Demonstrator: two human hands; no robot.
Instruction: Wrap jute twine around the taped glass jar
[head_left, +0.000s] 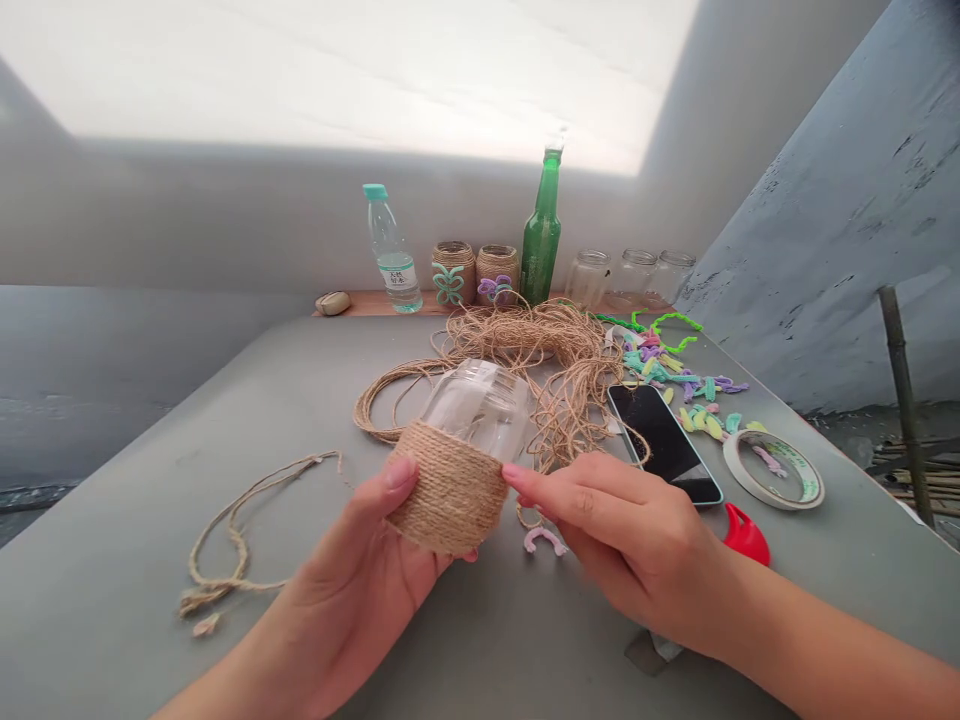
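A clear glass jar [480, 400] is tilted above the table, its lower half wound with rows of jute twine [450, 490]. My left hand [375, 560] is wrapped round the twine-covered part, thumb on the near side and fingers beneath. At the jar's right side, by the top row of winding, my right hand [637, 540] is closed in a pinch, its fingertips touching the jar's edge. A strand of twine seems to run from those fingers, though most of it is hidden. Behind the jar lies a large tangled heap of jute twine [540, 340].
A phone [664, 440], a tape roll [776, 470] and a red object [746, 535] lie to the right, near colourful fuzzy pieces [675, 370]. Along the back stand a water bottle [394, 250], a green bottle [541, 235], twine-wrapped jars [454, 272] and bare jars [590, 278]. Loose twine [240, 545] lies left.
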